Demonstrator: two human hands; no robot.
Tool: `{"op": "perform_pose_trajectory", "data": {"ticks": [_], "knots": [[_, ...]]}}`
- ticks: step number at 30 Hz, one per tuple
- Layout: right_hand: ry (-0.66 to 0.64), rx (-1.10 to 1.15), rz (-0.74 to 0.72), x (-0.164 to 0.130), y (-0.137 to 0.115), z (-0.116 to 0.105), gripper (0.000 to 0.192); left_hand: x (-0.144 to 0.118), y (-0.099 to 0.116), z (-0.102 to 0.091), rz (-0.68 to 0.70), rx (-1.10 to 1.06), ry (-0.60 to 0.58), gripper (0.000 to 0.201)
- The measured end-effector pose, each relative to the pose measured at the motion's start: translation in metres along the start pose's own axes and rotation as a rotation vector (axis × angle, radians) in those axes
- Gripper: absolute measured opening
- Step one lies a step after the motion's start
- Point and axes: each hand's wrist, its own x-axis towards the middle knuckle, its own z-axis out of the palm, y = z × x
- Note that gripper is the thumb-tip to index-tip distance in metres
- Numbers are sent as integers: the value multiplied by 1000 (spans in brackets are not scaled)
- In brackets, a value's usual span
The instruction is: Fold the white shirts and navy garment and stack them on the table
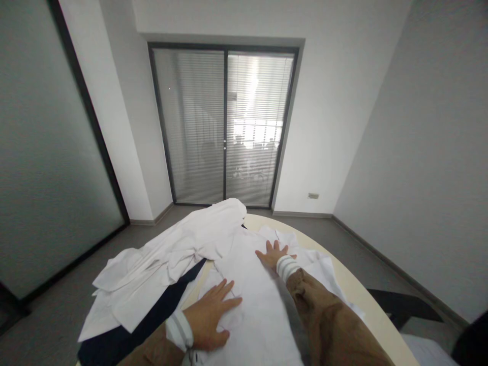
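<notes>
A white garment (251, 284) lies spread flat on a pale round table (366, 300). My left hand (209, 315) presses palm down on its near part, fingers apart. My right hand (273, 254) rests flat farther out on the same cloth, fingers spread. Neither hand grips anything. Both arms wear brown sleeves with white striped cuffs.
A heap of crumpled white clothes (168, 259) lies to the left over a dark navy cloth (152, 315). A glass door with blinds (224, 127) stands ahead. A dark chair (404, 307) sits at the right of the table.
</notes>
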Motion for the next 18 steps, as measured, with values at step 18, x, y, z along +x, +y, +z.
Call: {"op": "perform_pose_trajectory", "data": {"ticks": [18], "knots": [[-63, -30, -200, -43, 96, -27, 110, -12, -16, -7, -100, 37, -2, 108]]}}
